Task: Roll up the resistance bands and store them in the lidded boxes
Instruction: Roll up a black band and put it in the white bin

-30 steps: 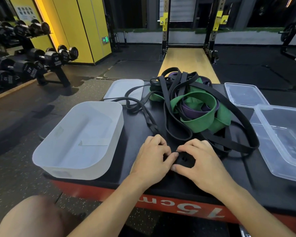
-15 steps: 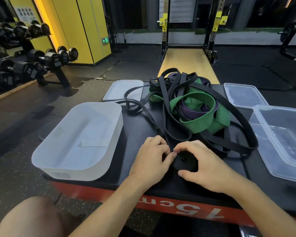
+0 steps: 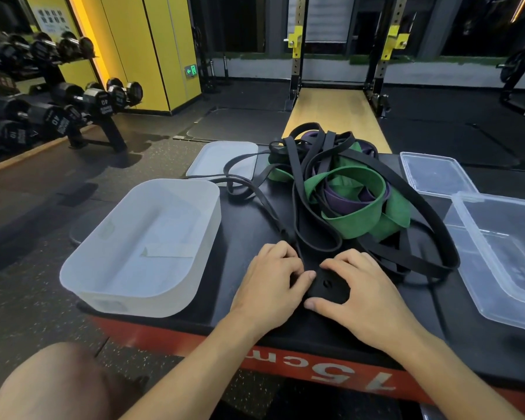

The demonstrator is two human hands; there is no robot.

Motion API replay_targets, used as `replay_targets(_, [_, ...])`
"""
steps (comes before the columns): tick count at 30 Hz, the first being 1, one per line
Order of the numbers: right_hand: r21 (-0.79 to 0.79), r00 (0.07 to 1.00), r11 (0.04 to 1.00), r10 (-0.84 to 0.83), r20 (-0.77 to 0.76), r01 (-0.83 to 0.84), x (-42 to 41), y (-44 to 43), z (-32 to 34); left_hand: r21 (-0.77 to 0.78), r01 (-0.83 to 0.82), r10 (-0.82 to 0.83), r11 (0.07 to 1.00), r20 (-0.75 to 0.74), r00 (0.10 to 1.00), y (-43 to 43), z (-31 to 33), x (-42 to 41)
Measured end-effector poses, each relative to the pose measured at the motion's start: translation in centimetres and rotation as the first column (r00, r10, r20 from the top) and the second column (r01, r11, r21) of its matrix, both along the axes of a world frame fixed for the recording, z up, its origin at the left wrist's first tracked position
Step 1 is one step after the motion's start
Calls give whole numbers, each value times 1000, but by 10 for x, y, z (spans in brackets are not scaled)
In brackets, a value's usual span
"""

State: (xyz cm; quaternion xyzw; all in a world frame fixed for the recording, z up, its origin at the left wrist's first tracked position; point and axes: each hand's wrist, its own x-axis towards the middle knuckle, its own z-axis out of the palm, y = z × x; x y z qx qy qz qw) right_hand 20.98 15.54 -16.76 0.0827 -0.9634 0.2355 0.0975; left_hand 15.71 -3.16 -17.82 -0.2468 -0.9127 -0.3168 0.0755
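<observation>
- A person seated at a black-topped gym platform (image 3: 240,234) works a black resistance band into a tight black coil (image 3: 328,287) near the platform's front edge.
- The left hand (image 3: 272,275) sits against the coil's left side, its fingers curled down over the band and its thumb tip pressed to the coil's rim.
- The right hand (image 3: 365,291) cups the coil from the right, fingers bent over its far edge and thumb pinching its near side.
- The unrolled tail of the band runs from the coil up between the two hands toward the pile behind.
- That pile lies mid-platform: loose black bands (image 3: 447,256) looped over a wide green band (image 3: 356,215) and a purple band (image 3: 343,204).
- A frosted white box (image 3: 103,281) stands open at the left, overhanging the platform's corner, with its lid (image 3: 222,160) lying flat beyond it.
- A clear plastic box (image 3: 467,228) stands open at the right edge, its clear lid (image 3: 437,174) just behind it.
- The platform's red side (image 3: 194,344) carries white numerals, seen upside down.
- A dumbbell rack (image 3: 58,110) lines the yellow wall at far left.
</observation>
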Motion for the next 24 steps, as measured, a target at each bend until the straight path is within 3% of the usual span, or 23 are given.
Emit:
replay_targets(8, [-77,983,983,174,55,-169,2,8,3,54,-98,98,994,-10,995,0,-1,1])
replay_targets(13, [-179,987,976,138,81,-122,6,8,3,98,-210,211,973,5,978,-1,2,3])
replay_targets(24, [-126,989,983,142,51,-134,6,5,4,94,-262,254,961,88,963,-1,6,5])
